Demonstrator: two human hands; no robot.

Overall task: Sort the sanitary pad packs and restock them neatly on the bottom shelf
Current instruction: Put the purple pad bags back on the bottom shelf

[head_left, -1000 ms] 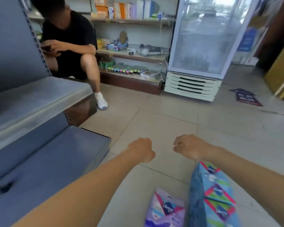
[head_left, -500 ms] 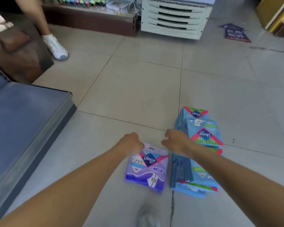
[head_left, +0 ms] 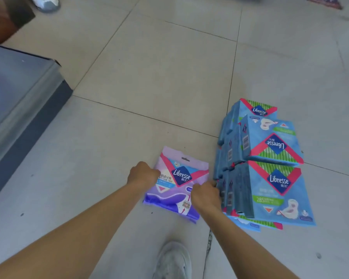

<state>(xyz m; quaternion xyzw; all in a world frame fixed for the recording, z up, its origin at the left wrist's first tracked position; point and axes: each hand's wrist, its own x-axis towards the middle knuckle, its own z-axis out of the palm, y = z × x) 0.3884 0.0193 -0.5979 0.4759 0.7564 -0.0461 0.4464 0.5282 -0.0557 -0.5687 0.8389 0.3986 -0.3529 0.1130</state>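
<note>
A purple Libresse pad pack [head_left: 179,178] lies flat on the tiled floor. My left hand [head_left: 142,175] has its fingers curled at the pack's left edge. My right hand [head_left: 206,195] is curled over its right edge, knuckles against a stack of several blue Libresse pad packs [head_left: 270,168] just to the right. The fingertips of both hands are hidden. The grey bottom shelf [head_left: 18,93] is at the left, with nothing on the part that shows.
My white shoe [head_left: 173,260] is on the floor just behind the purple pack. Another person's white shoe [head_left: 46,3] and a brown block [head_left: 6,17] are at the top left. A dark sheet [head_left: 322,2] lies on the floor at the top right.
My view has tilted down from the shop to the floor. Both hands have come down from above the floor onto the two sides of the purple pack.
</note>
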